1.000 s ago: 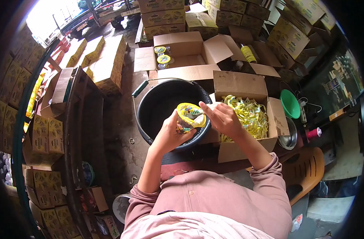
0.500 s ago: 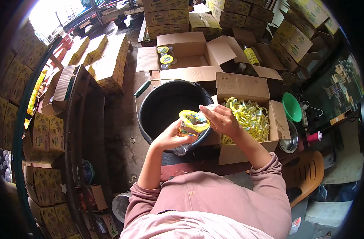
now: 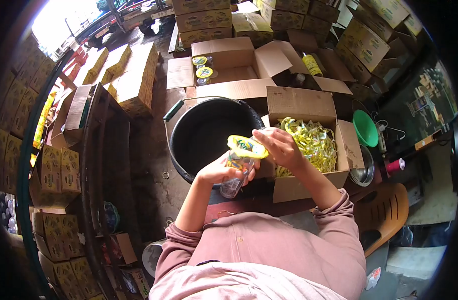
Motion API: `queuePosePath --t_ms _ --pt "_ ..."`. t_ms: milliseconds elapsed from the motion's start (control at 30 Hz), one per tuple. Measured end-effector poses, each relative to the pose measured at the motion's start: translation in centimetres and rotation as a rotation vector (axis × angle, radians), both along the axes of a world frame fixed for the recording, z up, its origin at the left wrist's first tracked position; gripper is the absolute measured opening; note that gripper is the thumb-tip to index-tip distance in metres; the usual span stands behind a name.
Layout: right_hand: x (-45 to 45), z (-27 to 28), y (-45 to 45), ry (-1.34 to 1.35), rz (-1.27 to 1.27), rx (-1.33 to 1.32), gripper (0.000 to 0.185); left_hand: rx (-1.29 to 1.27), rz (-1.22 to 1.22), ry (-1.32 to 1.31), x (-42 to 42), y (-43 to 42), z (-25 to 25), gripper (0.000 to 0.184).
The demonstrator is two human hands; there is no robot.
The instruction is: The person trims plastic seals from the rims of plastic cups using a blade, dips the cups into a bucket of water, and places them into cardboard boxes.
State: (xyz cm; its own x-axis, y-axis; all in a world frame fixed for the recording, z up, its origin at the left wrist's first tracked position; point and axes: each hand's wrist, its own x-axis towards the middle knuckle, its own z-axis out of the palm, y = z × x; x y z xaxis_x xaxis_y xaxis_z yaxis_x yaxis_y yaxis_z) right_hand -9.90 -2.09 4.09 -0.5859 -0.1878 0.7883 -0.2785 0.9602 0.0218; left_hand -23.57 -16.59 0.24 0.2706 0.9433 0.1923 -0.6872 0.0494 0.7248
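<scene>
A clear plastic cup (image 3: 232, 183) with a printed side is tilted above the front rim of the black bucket (image 3: 175, 159). My left hand (image 3: 220, 169) is wrapped round its body. Over the cup's mouth lies a yellow and green film lid (image 3: 246, 147), partly lifted at its right side. My right hand (image 3: 284, 149) has its fingers pinched at the right edge of that film. To the right, an open carton (image 3: 300, 104) holds a heap of crumpled yellow film strips (image 3: 314, 150).
Behind the bucket is an open carton (image 3: 224, 47) with a few lidded cups (image 3: 204, 72). A green bowl (image 3: 365, 128), a metal bowl (image 3: 361, 172) and a pink spool (image 3: 395, 166) are at the right, near an orange chair (image 3: 389, 212). Stacked cartons (image 3: 204, 21) stand behind.
The cup has tipped, so its base now points down toward me. Its film lid looks more crumpled and lifted, and my right hand stays at its edge. The view has shifted slightly.
</scene>
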Motion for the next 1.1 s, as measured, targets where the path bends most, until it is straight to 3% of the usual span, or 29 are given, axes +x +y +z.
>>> queuePosePath --t_ms 100,233,267,367,400,500,767,1033,1100 --pt "2.3 0.3 0.8 -0.033 -0.103 0.005 0.054 -0.033 0.346 0.193 1.8 0.6 1.4 0.06" --pt "5.7 0.4 1.8 -0.008 -0.192 0.058 0.056 0.131 0.498 0.772 3.0 2.4 2.0 0.059" --pt "7.0 0.7 2.1 -0.055 -0.221 0.068 0.056 0.093 0.521 0.695 4.2 2.8 2.1 0.059" --pt "10.1 0.4 2.5 -0.104 -0.298 0.166 0.057 0.081 0.623 0.877 8.3 4.0 2.0 0.061" --pt "11.3 0.3 2.7 -0.156 -0.313 0.154 0.058 0.229 0.775 1.108 9.5 4.6 1.7 0.061" --pt "14.1 -0.4 3.4 -0.116 -0.347 0.2 0.056 0.166 0.78 1.193 12.7 6.1 1.9 0.059" --pt "19.5 -1.0 6.5 -0.112 -0.378 0.191 0.054 0.225 0.593 0.955 16.6 10.2 -0.5 0.057" --pt "20.1 -1.7 9.9 -0.037 -0.407 0.215 0.054 0.123 0.402 0.873 17.0 13.7 -1.0 0.061" --pt "19.8 -1.5 10.5 -0.047 -0.413 0.205 0.055 0.197 0.44 0.886 16.7 14.4 -0.8 0.058"
